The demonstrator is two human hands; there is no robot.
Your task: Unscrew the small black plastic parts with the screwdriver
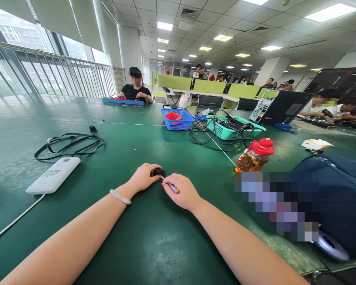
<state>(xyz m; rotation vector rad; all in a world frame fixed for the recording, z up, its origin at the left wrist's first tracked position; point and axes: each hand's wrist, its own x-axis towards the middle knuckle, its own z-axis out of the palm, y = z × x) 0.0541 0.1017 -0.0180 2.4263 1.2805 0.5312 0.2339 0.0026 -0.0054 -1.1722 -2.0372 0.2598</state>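
In the middle of the green table (166, 245), my left hand (144, 177) is closed around a small black part (158, 172) and steadies it near the tabletop. The fingers cover much of this part, so its exact kind does not show. My right hand (182, 191) grips a small screwdriver (175, 189) by its handle. Its thin shaft points up and left, and the tip meets the black part or lies very close to it; the contact itself is too small to make out.
Left: a white power bank (55, 175) with a cable and a looped black cable (68, 144). Ahead: a blue basket (178, 124) and a green basket (225, 132) of cables. Right: a red-lidded bottle (255, 156) and a dark blue bag (338, 198). A person (135, 89) sits opposite.
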